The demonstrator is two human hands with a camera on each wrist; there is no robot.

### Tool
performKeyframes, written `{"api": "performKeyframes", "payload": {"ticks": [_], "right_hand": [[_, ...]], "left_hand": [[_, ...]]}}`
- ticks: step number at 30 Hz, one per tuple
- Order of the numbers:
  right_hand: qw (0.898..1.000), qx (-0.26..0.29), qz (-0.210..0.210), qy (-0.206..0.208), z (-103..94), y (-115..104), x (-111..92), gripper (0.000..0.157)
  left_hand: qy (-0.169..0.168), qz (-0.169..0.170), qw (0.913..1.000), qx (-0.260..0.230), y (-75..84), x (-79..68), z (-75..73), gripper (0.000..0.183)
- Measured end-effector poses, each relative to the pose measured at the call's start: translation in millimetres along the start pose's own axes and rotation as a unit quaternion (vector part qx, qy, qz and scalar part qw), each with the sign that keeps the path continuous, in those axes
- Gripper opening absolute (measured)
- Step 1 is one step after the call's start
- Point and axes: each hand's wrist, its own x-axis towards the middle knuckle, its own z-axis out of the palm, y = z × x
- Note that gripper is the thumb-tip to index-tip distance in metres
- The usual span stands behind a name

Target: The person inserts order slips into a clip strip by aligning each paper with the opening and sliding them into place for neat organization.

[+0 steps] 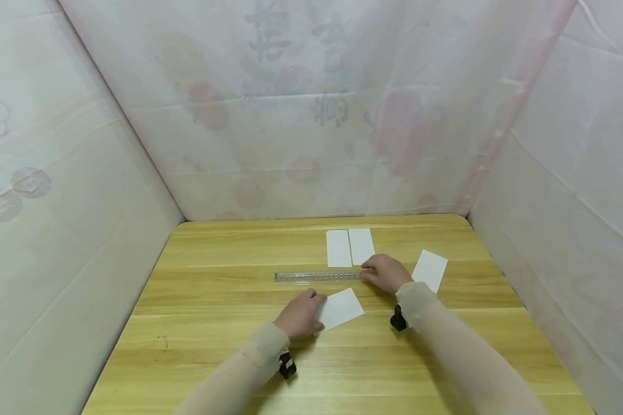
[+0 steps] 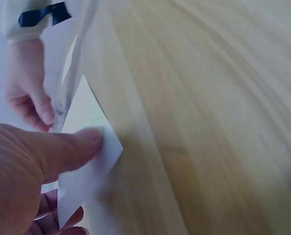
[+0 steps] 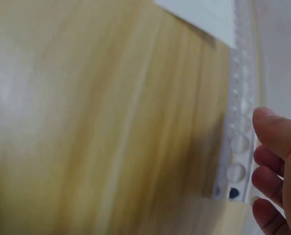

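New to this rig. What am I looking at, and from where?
No machine here: just a person's bare left hand and right hand. The wide picture looks forward and down from the head; the other two come from the left and right wrists.

On the yellow wood-grain table, one white paper rectangle lies beside a second white paper rectangle; a third white paper rectangle lies farther right.

The left hand pinches another, the held white card. The right hand is at a long transparent strip; its grip is unclear.
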Motion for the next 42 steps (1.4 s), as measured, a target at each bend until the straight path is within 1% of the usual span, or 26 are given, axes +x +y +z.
{"api": "performKeyframes", "payload": {"ticks": [2, 4, 10, 16, 19, 22, 27, 32, 37, 42], "right_hand": [[1.0, -0.024, -0.011, 0.01, 2.2, -4.8, -0.6, 0.03], [0.999, -0.039, -0.015, 0.022, 4.5, -8.3, -1.7, 0.03], [0.997, -0.056, -0.009, 0.056, 12.3, -10.6, -4.8, 0.03], [0.995, -0.07, -0.024, 0.071, 18.5, -12.1, -3.9, 0.026], [0.994, -0.077, -0.023, 0.077, 17.4, -15.5, -4.3, 0.024], [0.992, -0.095, -0.02, 0.078, 15.5, -18.7, -5.0, 0.022], [0.989, -0.12, -0.019, 0.083, 15.8, -21.0, -6.3, 0.017], [0.987, -0.132, -0.018, 0.094, 18.7, -19.4, -9.0, 0.011], [0.985, -0.133, -0.023, 0.103, 20.7, -16.9, -10.4, 0.012], [0.986, -0.127, -0.021, 0.103, 20.8, -15.3, -10.6, 0.012]], "left_hand": [[0.007, -0.01, 0.9999, -0.01, -5.0, -2.9, -2.2, 0.068], [0.015, -0.012, 0.9997, -0.017, -9.7, -5.8, -3.3, 0.066], [0.046, -0.009, 0.9977, -0.049, -20.8, -16.9, -7.4, 0.059], [0.076, -0.035, 0.9922, -0.093, -30.9, -25.7, -12.7, 0.05], [0.081, -0.052, 0.9897, -0.106, -35.3, -27.9, -14.7, 0.044], [0.085, -0.066, 0.9876, -0.115, -38.1, -29.2, -16.6, 0.035], [0.094, -0.076, 0.9841, -0.13, -41.2, -31.9, -20.8, 0.023], [0.111, -0.091, 0.9794, -0.142, -46.3, -36.8, -24.1, 0.005], [0.128, -0.11, 0.9753, -0.143, -54.3, -42.3, -26.3, 0.005], [0.13, -0.131, 0.9691, -0.164, -60.5, -45.6, -29.6, 0.006]]}}
